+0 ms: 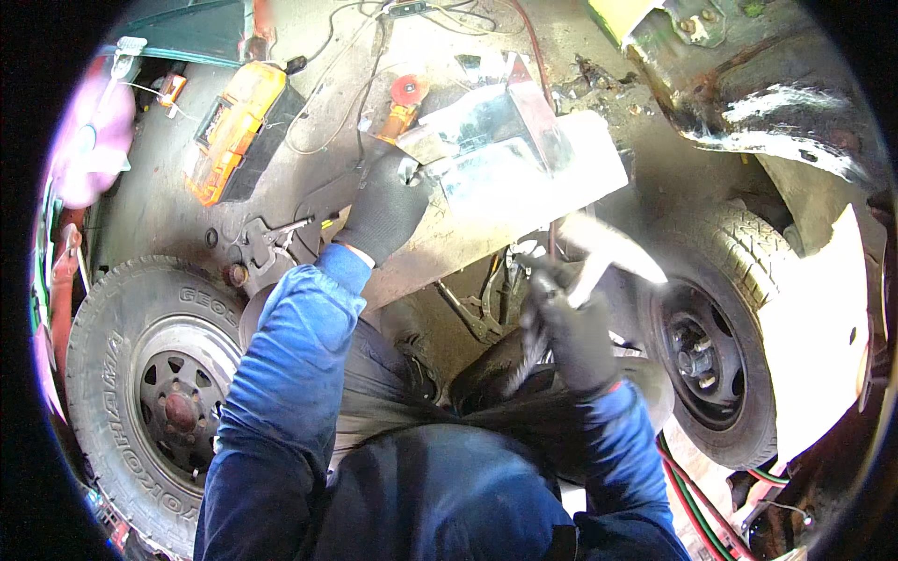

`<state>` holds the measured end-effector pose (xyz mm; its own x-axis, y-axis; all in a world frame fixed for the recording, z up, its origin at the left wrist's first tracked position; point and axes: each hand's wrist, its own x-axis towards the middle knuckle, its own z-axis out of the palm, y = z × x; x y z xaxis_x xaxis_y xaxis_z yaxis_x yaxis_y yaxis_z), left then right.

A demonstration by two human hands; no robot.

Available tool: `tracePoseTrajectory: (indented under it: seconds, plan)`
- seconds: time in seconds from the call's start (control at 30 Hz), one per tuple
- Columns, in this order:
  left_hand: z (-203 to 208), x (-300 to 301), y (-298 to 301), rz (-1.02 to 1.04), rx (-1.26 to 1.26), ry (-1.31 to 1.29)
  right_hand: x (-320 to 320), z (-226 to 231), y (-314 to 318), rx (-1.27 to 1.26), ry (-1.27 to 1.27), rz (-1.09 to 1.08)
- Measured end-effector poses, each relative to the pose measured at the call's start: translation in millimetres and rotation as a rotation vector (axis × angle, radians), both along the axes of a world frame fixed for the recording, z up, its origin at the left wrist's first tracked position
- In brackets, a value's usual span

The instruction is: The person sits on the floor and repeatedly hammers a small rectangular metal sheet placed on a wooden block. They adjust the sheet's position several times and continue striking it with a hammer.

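Observation:
My left hand, in a dark knit glove, is closed at the left edge of a bright sheet-metal piece. A small shiny metal end shows at its fingers, but I cannot make out what it grips. The metal piece lies on a flat board before my knees. My right hand, also gloved, is wrapped round a hammer to the right of the board. The hammer's pale head is smeared by motion and stands apart from the metal. Locking pliers lie on the ground between my legs.
A wheel with a large tyre is at my left, another wheel at my right. An orange and black toolbox and an orange tool with a red disc lie beyond the board. Cables cross the floor; a vehicle body panel hangs far right.

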<state>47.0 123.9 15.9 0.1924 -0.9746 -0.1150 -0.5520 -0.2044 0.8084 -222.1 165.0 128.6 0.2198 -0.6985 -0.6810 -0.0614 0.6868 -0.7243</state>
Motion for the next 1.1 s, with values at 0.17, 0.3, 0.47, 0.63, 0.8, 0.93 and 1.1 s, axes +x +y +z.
tracePoseTrajectory:
  seconds: [0.17,0.3,0.47,0.63,0.8,0.93,1.1]
  plan:
    - [11,-4,0,-0.010,0.037,-0.018,-4,-15,13,-0.317,-0.047,-0.015]
    - [15,-5,4,0.006,-0.008,-0.026,-4,-17,19,-0.433,-0.020,0.078]
    - [19,-6,5,0.046,-0.053,0.133,9,-60,22,-0.899,0.432,0.226]
    - [28,0,2,0.009,0.085,-0.032,10,-85,14,-0.836,0.515,0.359]
    - [27,8,-3,0.056,-0.111,0.090,17,-86,9,-0.820,0.580,0.391]
    - [28,16,-10,0.092,-0.038,0.060,13,-83,5,-0.697,0.557,0.413]
    - [27,12,-7,0.054,0.077,0.057,11,-84,4,-0.741,0.563,0.406]
